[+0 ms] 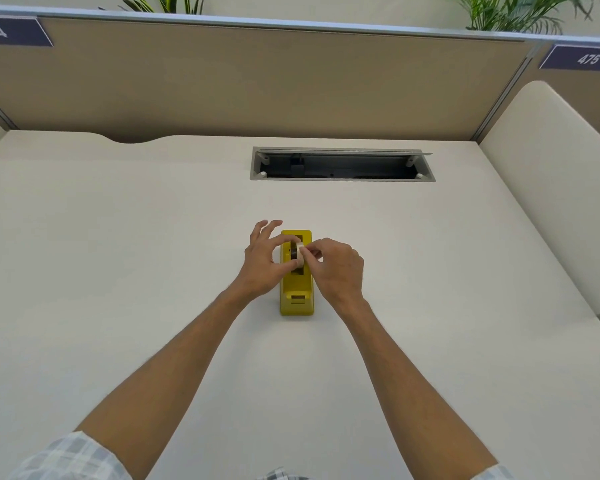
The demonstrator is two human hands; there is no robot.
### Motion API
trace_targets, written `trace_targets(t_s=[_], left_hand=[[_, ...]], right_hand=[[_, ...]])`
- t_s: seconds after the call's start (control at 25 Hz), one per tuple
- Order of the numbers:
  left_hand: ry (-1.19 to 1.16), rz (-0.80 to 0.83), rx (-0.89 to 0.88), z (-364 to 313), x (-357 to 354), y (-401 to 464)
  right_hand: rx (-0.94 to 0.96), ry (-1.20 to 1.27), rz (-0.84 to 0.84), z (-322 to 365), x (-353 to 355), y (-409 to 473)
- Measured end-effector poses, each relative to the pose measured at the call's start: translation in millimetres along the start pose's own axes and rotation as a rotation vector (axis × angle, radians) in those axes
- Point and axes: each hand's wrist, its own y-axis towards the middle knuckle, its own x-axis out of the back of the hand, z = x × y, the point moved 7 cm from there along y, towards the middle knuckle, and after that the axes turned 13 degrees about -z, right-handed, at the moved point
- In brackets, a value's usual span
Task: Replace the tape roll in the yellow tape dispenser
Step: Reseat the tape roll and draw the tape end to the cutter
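A yellow tape dispenser (297, 294) stands on the white desk (118, 271), its cutter end toward me. A pale tape roll (299, 255) with a dark core sits upright over the dispenser's open slot. My left hand (262, 263) pinches the roll from the left with thumb and forefinger, the other fingers spread. My right hand (336, 268) pinches the roll's right side with its fingertips. Whether the roll rests in the slot or is held just above it, I cannot tell.
An open grey cable tray (342, 178) is recessed in the desk behind the dispenser. A tan partition (257, 81) closes the back, with number plates 474 and 475. A white side panel (551, 188) rises at the right. Plants show above the partition.
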Motion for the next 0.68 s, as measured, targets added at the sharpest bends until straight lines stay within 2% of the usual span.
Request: trace_targets(t_s=[0.24,0.44,0.68], left_hand=[[0.091,0.026,-0.018,1.1,-3.2,2.8],[0.039,-0.018,-0.058,-0.2,-0.7,-0.2],[0.098,0.022,-0.014,5.3,-5.9,2.8]], right_hand=[[0.001,-0.005,0.015,-0.2,-1.9,-1.4],[0.01,-0.019,0.012,0.2,-0.9,-1.1],[0.019,0.0,0.039,1.7,-1.7,0.3]])
